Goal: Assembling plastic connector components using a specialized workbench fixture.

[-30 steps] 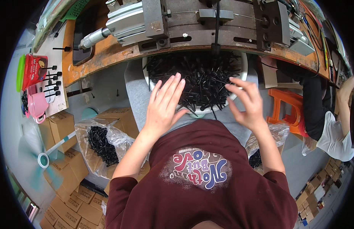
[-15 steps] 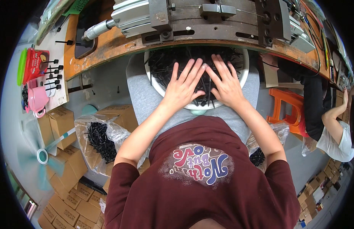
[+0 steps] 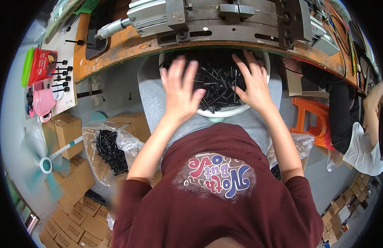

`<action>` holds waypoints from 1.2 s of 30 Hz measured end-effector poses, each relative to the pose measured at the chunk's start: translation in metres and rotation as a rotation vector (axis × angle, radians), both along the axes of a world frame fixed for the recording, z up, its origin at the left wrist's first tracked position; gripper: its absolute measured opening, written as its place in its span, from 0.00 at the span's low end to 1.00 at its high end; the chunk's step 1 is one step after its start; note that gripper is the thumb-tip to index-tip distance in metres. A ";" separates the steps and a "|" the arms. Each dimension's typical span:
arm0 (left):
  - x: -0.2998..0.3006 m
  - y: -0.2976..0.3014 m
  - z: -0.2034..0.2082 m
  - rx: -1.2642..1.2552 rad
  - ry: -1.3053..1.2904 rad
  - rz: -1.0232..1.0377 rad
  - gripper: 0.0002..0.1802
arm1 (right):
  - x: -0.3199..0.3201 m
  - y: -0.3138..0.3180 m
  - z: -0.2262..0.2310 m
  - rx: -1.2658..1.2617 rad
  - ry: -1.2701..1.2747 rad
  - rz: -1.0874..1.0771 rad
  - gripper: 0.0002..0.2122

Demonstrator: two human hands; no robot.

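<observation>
A white basket rests on my lap, partly under the bench edge, filled with thin black pin-like parts. Over its left side is my left hand, fingers spread and blurred by motion, holding nothing that shows. My right hand lies over the right side of the basket with its fingers apart, the fingertips reaching in over the black parts. Between the two hands the parts lie in a loose, crossed heap.
A metal fixture sits on the wooden bench ahead. At left are a plastic bag of black parts, cardboard boxes, a pink cup and a fan. An orange stool and another person's arm are at right.
My hands have parted: the left moved left, the right slightly right, baring the parts between them. The other person's arm at the right has shifted too.
</observation>
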State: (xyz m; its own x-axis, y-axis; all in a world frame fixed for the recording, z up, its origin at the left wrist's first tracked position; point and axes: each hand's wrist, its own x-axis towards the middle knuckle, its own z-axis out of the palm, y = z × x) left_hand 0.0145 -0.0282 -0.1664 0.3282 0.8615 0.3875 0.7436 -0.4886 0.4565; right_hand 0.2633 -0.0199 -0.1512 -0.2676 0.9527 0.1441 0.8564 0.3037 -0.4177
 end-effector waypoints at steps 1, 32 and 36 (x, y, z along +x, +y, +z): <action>-0.012 -0.005 -0.001 -0.008 -0.053 0.096 0.35 | 0.005 -0.006 0.005 -0.012 0.018 0.008 0.42; -0.054 0.059 -0.100 -0.846 -1.762 0.458 0.21 | 0.065 0.029 -0.122 -0.139 0.909 -0.842 0.18; -0.068 0.075 -0.100 -0.779 -1.778 0.400 0.20 | 0.050 0.040 -0.118 -0.147 1.057 -0.862 0.15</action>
